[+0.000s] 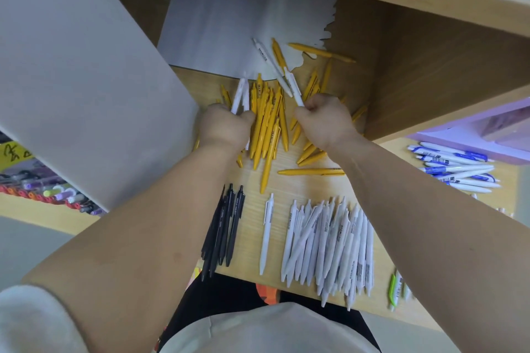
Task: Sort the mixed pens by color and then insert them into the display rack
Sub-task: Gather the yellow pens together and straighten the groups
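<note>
The slim white plastic click pens were the ones being picked out. Two of them point(240, 93) stood up out of the left hand point(223, 126), whose fingers were curled round their lower ends. The right hand point(324, 120) was closed in a fist and pinched the tip of another white pen point(294, 86). Both hands worked in the loose heap of mustard-yellow plastic pens point(266, 123) spread over the far middle of the pale wooden table point(252, 180). One more white pen point(271, 64) lay just beyond, partly on a grey sheet point(229, 23) at the far edge.

Along the near edge lay the sorted lots. A wide row of white pens point(329, 243) took the middle, with a single white pen point(266, 232) just to its left. A small bunch of black pens point(226, 226) lay toward the left, overhanging the edge. A few green-clipped pens point(397, 286) lay toward the near right corner. White pens with blue clips point(456, 169) lay by the right edge, below a lilac box point(487, 123).

By my judgement such pens are light, stiff and smooth. They roll and slip against each other, so a few can be gathered in one fist. They are best gripped mid-barrel or by the clip end, and kept parallel. I could not make out a display rack.
</note>
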Motion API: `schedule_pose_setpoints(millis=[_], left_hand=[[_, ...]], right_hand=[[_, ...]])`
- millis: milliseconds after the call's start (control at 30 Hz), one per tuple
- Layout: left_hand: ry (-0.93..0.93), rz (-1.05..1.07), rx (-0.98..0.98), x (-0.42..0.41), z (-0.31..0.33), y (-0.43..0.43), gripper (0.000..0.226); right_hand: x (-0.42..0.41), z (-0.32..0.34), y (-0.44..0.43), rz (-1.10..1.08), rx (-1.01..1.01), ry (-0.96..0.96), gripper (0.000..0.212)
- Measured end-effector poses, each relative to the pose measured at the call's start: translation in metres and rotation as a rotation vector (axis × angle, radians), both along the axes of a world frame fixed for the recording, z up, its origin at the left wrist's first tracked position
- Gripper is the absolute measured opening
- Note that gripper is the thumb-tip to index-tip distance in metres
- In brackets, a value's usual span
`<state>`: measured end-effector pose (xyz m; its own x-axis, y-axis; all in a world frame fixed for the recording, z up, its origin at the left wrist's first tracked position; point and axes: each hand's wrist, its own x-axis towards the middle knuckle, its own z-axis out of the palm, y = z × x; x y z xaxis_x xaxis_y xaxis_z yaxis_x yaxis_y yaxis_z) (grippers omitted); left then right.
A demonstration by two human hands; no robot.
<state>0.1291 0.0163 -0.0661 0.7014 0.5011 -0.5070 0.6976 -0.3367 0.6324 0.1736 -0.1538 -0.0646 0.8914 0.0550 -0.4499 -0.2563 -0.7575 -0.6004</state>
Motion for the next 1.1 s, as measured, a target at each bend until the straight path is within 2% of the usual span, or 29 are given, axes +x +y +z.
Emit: schedule_pose_setpoints(millis=[67, 200, 367, 533, 700, 800, 1000, 1100], left_hand=[[-0.059, 0.060, -0.095, -0.009, 0.006, -0.001, 0.028], [-0.095, 0.122, -0.250, -0.032, 0.019, -0.002, 0.019], [-0.057, 0.140, -0.327, -0.058, 0.023, 0.006, 0.024], [-0.042, 0.144, -0.385, -0.084, 0.024, 0.007, 0.022], [-0.032, 0.177, -0.461, -0.103, 0.022, 0.004, 0.021], [-0.022, 0.131, -0.425, -0.110, 0.020, -0.001, 0.023], [-0.005, -0.073, -0.355, -0.124, 0.023, -0.016, 0.024], [0.034, -0.179, -0.323, -0.134, 0.025, -0.029, 0.022]], right_hand=[[0.011, -0.002, 0.007, 0.025, 0.017, -0.033, 0.012], [0.032, -0.007, 0.029, 0.102, 0.011, -0.117, 0.023], [0.054, -0.014, 0.040, 0.160, -0.223, -0.188, 0.032], [0.064, -0.020, 0.043, 0.229, -0.478, -0.193, 0.055], [0.066, -0.018, 0.044, 0.205, -0.519, -0.141, 0.039], [0.062, -0.014, 0.041, 0.182, -0.450, -0.143, 0.024], [0.003, 0.024, -0.001, 0.066, -0.120, -0.168, 0.030], [-0.053, 0.041, -0.044, 0.009, -0.040, -0.125, 0.034]])
